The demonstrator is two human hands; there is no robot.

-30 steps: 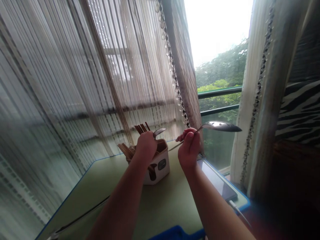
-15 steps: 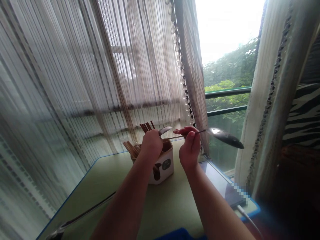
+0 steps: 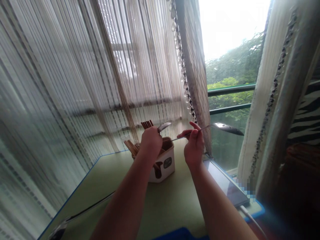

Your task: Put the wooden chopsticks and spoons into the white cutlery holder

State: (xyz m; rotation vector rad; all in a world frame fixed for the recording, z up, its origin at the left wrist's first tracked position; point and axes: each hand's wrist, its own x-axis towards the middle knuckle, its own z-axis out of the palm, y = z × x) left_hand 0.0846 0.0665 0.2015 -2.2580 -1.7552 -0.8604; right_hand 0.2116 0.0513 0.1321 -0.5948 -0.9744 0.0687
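Observation:
My right hand (image 3: 194, 146) is closed on the thin handle of a large metal spoon (image 3: 228, 129), one finger lifted. The spoon's bowl points right, and its handle end reaches left towards the utensil holder (image 3: 162, 171). My left hand (image 3: 151, 141) is closed in front of that white and brown holder, its fingers mostly hidden. A smaller spoon's shiny bowl (image 3: 164, 126) sticks out from its thumb side. Dark chopsticks (image 3: 147, 124) rise just above the hand; whether it grips them too, I cannot tell. Lighter chopsticks (image 3: 131, 146) lean out of the holder's left side.
The holder stands on a pale green table (image 3: 112, 173) with a blue edge. A tablet (image 3: 225, 183) lies at the right, a white cable (image 3: 250, 216) plugged in. At the lower left is a long thin utensil (image 3: 90, 206). Striped curtains (image 3: 87, 66) hang behind the table.
My right hand has shifted slightly right, away from the holder, with the large spoon. One of its fingers has lifted, and the spoon's bowl lies more level. My left hand has barely moved.

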